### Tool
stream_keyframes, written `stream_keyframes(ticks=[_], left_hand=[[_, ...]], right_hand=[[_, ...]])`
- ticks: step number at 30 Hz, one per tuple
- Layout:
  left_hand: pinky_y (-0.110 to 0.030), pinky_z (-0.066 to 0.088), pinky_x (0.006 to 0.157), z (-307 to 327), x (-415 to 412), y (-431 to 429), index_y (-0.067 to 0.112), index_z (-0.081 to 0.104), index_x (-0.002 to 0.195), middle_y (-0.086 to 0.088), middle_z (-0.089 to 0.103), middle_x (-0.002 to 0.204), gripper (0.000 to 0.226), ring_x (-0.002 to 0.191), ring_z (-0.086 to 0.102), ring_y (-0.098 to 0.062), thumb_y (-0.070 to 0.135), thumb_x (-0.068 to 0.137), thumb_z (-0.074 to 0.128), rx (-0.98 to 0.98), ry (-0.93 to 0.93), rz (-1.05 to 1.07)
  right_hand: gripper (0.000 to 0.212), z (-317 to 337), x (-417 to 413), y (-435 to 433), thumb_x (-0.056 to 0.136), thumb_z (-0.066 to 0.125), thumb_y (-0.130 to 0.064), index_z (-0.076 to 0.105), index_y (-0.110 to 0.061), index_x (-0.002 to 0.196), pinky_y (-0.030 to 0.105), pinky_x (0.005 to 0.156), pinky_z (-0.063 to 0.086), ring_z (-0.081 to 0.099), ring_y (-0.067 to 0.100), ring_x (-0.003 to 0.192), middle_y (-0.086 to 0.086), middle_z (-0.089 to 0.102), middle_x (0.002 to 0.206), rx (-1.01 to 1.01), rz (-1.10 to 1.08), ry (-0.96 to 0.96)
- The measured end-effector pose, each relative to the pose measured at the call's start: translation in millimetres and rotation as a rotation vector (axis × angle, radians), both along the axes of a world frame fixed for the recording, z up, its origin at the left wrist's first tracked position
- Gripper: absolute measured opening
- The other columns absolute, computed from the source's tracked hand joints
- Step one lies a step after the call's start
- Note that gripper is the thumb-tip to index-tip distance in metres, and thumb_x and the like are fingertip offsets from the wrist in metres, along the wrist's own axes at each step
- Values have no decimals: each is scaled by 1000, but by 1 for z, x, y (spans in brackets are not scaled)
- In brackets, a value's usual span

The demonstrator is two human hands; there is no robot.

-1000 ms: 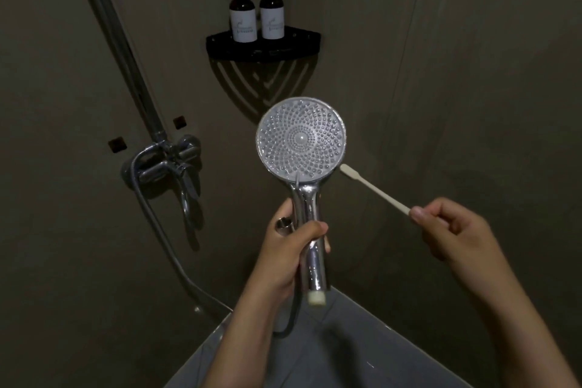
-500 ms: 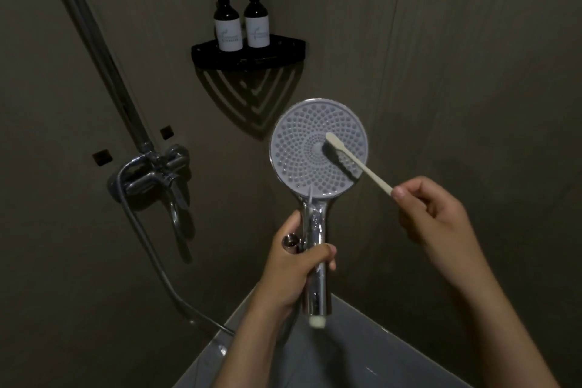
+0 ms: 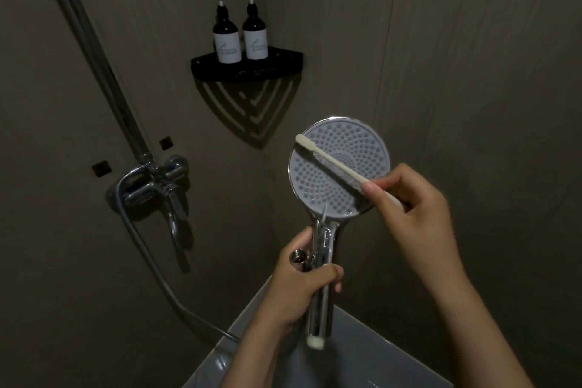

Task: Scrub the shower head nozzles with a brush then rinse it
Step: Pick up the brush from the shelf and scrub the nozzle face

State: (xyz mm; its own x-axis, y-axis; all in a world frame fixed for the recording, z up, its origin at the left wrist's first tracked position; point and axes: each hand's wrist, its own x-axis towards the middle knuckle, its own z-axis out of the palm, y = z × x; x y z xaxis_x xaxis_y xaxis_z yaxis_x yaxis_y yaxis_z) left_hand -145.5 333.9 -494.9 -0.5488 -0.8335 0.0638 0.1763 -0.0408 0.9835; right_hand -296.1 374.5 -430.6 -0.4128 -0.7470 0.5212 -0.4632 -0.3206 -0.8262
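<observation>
Chrome handle [image 3: 322, 318]: wrapped by the left hand [image 3: 299, 288], fingers and thumb curled round its mid-length. It stands near upright.
Cream brush [image 3: 330, 157]: pinched by the right hand [image 3: 412, 211] between thumb and fingertips at its tail, at 4 o'clock of the disc.
Bristle end [image 3: 304, 142]: at 10 o'clock on the disc's rim. The shaft crosses the nozzle field on a diagonal. Whether the bristles press the face cannot be told.
Shower head [image 3: 356, 151]: held in the air before the wall corner, at 5 o'clock from the corner shelf [image 3: 277, 64] and above a pale grey basin edge [image 3: 362, 356].
Risk, overrun: the bristles sit at the very rim, so a further stroke toward 10 o'clock would likely slip off the face.
Risk, flex: the tail-end pinch leaves a long thin shaft, so hard pressure may bend it or roll it in the fingers.
Risk, twist: polished chrome is probably slick, and brush pressure could turn the face away.
Risk, hose [image 3: 151, 249]: it hangs from the mixer tap [image 3: 154, 186] at 9 o'clock and could tug if the head is moved far.
Appearance: round pale grey face, rings of small nozzle dots, bright chrome rim, no water running.
</observation>
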Motion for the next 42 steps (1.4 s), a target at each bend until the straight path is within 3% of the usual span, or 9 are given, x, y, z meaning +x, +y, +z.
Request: stream_keyframes(ticks=[3, 10, 16, 20, 25, 28, 33, 39, 42], left_hand=[[-23, 48, 50, 1, -2, 2, 14, 62, 103, 4, 51, 57, 44, 48, 53, -12, 0, 61, 66, 6, 20, -1], [-23, 47, 49, -1, -3, 0, 12, 63, 100, 1, 49, 59, 43, 49, 52, -14, 6, 58, 70, 20, 52, -20], [-22, 49, 50, -4, -4, 2, 13, 61, 108, 4, 53, 58, 48, 49, 53, -13, -2, 63, 64, 42, 33, 6], [-23, 47, 50, -4, -5, 0, 15, 63, 104, 2, 51, 58, 45, 49, 53, -15, -1, 63, 65, 31, 35, 39], [-24, 47, 51, -1, -5, 3, 20, 64, 108, 1, 53, 62, 49, 50, 53, -14, 0, 63, 65, 36, 46, 19], [-23, 47, 49, 0, -3, 5, 22, 66, 101, 3, 52, 59, 46, 48, 52, -14, -2, 62, 64, 53, 76, 25], [-22, 46, 47, 3, 1, 5, 15, 63, 103, 5, 50, 57, 51, 46, 52, -13, 4, 54, 70, 58, 106, 15], [-22, 46, 48, -1, 0, 7, 15, 63, 102, 2, 50, 58, 50, 48, 52, -15, 12, 53, 71, 59, 92, 15], [-22, 46, 47, -3, 0, 8, 13, 62, 102, 3, 50, 58, 51, 47, 53, -15, 14, 52, 71, 68, 97, 32]], right_hand=[[18, 0, -4, 1, 84, 65, -26, 60, -12, 76, 48, 66, 52, 67, 22, 75, 2, 68, 75, -16, -64, -9], [18, -7, -13, 3, 86, 65, -24, 59, -12, 74, 48, 60, 47, 59, 31, 70, 3, 64, 70, -68, -196, -22], [17, -12, -17, 9, 89, 61, -19, 57, -7, 77, 33, 55, 40, 48, 18, 60, 5, 56, 68, -114, -286, -89], [13, -7, -8, 12, 85, 63, -13, 58, -7, 75, 13, 52, 37, 48, 5, 59, 7, 57, 70, -62, -80, -106], [12, -11, 7, 11, 81, 68, -18, 63, -9, 75, 27, 59, 49, 63, 14, 70, 1, 67, 79, 48, 83, -12], [15, -9, 1, 12, 81, 67, -23, 62, -11, 74, 24, 55, 45, 60, 12, 66, -3, 66, 77, 12, -12, 21], [16, -9, -13, 16, 85, 65, -20, 59, -8, 76, 42, 58, 46, 58, 25, 67, 3, 61, 69, -83, -232, 3], [15, -13, -16, 21, 88, 62, -18, 58, -8, 78, 40, 56, 43, 53, 26, 65, 5, 57, 69, -122, -322, -39], [12, -11, -15, 25, 88, 60, -16, 57, -11, 77, 26, 51, 38, 46, 17, 58, 11, 54, 70, -127, -263, -114]])
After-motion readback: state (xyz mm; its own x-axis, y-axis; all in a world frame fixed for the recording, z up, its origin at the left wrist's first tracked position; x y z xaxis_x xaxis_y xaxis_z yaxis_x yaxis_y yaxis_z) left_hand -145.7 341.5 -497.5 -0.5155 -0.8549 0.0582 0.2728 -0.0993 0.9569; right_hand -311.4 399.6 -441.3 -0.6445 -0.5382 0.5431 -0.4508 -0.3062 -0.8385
